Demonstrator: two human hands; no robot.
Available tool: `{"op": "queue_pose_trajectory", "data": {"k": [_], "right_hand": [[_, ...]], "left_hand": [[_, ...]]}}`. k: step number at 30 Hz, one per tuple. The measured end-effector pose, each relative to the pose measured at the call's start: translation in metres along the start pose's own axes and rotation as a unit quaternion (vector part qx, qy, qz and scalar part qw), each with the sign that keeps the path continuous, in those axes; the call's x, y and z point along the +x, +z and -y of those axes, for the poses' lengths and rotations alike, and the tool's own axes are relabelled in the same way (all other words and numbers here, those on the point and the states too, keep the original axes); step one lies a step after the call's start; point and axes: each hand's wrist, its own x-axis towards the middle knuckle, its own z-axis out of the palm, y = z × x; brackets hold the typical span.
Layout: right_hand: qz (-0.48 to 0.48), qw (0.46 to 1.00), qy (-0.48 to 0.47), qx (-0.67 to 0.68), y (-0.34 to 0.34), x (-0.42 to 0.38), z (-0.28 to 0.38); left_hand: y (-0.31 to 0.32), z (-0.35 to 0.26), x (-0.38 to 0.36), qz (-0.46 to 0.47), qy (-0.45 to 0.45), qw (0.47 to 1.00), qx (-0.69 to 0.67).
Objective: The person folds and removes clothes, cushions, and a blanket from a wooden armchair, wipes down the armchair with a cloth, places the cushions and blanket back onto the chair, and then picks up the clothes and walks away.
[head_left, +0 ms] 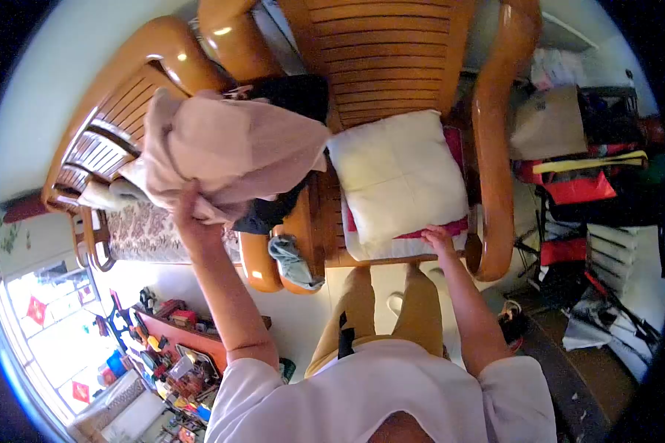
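Note:
My left hand [188, 208] is closed on a pale pink cloth [236, 140]. The cloth is bunched at my fingers and spreads over the armrest between the two wooden seats. On the wooden chair [391, 44] in front of me lies a white cushion [399, 177]. Red cloth [458, 224] shows along the cushion's front and right edges, above a pale seat pad [377, 249]. My right hand [437, 238] is at the cushion's front right edge, its fingers bent together on the red cloth. The fingertips are partly hidden.
Dark clothing [295, 96] lies behind and below the pink cloth. A grey-green cloth [295, 262] hangs over the armrest front. Left is a wooden sofa with a patterned seat cover [151, 232]. A cluttered red table [177, 336] stands lower left; bags and a cardboard box [548, 122] are at right.

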Motion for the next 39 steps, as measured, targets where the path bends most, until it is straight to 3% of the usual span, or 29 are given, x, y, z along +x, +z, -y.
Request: {"op": "queue_pose_trajectory", "data": {"k": [1, 2, 3, 4, 5, 7, 9, 11, 13, 17, 19, 21, 23, 25, 27, 29, 31, 32, 34, 35, 37, 38, 39], "right_hand": [[-0.061, 0.996, 0.066, 0.015, 0.001, -0.005, 0.005], [-0.071, 0.992, 0.096, 0.035, -0.008, 0.001, -0.003], [-0.079, 0.987, 0.125, 0.055, -0.016, 0.011, -0.013], [-0.084, 0.986, 0.129, 0.057, -0.019, 0.023, -0.020], [-0.120, 0.980, 0.156, 0.043, -0.019, 0.036, -0.026], [-0.155, 0.969, 0.188, 0.033, -0.009, 0.052, -0.025], [-0.179, 0.955, 0.186, 0.148, 0.007, 0.061, -0.009], [-0.170, 0.948, 0.149, 0.226, 0.027, 0.055, 0.015], [-0.158, 0.934, 0.108, 0.301, 0.032, 0.070, 0.012], [-0.214, 0.921, 0.007, 0.327, 0.040, 0.071, 0.019], [-0.227, 0.917, -0.020, 0.328, 0.043, 0.049, 0.048], [-0.220, 0.905, -0.094, 0.352, 0.040, 0.015, 0.074], [-0.201, 0.912, -0.129, 0.334, 0.044, -0.039, 0.124], [-0.196, 0.919, -0.116, 0.321, 0.028, -0.071, 0.154], [-0.255, 0.919, -0.202, 0.221, 0.064, -0.155, 0.236], [-0.200, 0.923, -0.185, 0.271, 0.007, -0.139, 0.221], [-0.202, 0.915, -0.264, 0.230, 0.025, -0.185, 0.270], [-0.181, 0.902, -0.304, 0.245, 0.024, -0.194, 0.283], [-0.119, 0.876, -0.384, 0.268, 0.018, -0.205, 0.313], [-0.119, 0.876, -0.386, 0.264, 0.025, -0.206, 0.325], [-0.079, 0.814, -0.431, 0.382, 0.061, -0.209, 0.353], [-0.051, 0.812, -0.429, 0.392, 0.084, -0.207, 0.365], [-0.022, 0.810, -0.426, 0.402, 0.111, -0.204, 0.376]], "left_hand": [[0.003, 0.000, 0.010, -0.009, -0.008, 1.000, -0.009], [-0.062, 0.014, 0.059, -0.006, -0.025, 0.998, 0.058], [-0.057, 0.036, 0.078, -0.017, 0.068, 0.988, 0.137], [-0.070, 0.052, 0.097, -0.011, 0.098, 0.942, 0.322], [-0.092, 0.067, 0.117, -0.003, 0.127, 0.860, 0.495], [-0.110, 0.092, 0.129, -0.041, 0.186, 0.827, 0.528], [-0.106, 0.101, 0.124, -0.065, 0.203, 0.812, 0.544], [-0.097, 0.107, 0.109, -0.062, 0.179, 0.905, 0.380], [-0.096, 0.111, 0.102, -0.082, 0.189, 0.890, 0.406], [-0.093, 0.108, 0.101, -0.068, 0.190, 0.896, 0.396], [-0.114, 0.110, 0.115, -0.049, 0.177, 0.870, 0.459], [-0.119, 0.114, 0.118, -0.077, 0.254, 0.798, 0.540], [-0.107, 0.114, 0.115, -0.091, 0.292, 0.795, 0.524], [-0.106, 0.111, 0.111, -0.084, 0.250, 0.823, 0.504], [-0.087, 0.103, 0.096, -0.094, 0.219, 0.856, 0.458], [-0.075, 0.089, 0.085, -0.006, 0.084, 0.966, 0.246], [-0.081, 0.091, 0.079, -0.086, 0.147, 0.906, 0.387], [-0.079, 0.090, 0.073, -0.090, 0.150, 0.908, 0.380], [-0.074, 0.087, 0.061, -0.116, 0.253, 0.863, 0.422], [-0.077, 0.087, 0.060, -0.117, 0.251, 0.865, 0.418], [-0.086, 0.091, 0.057, -0.087, 0.195, 0.944, 0.252], [-0.083, 0.087, 0.048, -0.079, 0.165, 0.972, 0.145], [-0.077, 0.072, 0.034, -0.076, 0.166, 0.973, 0.142]]}}
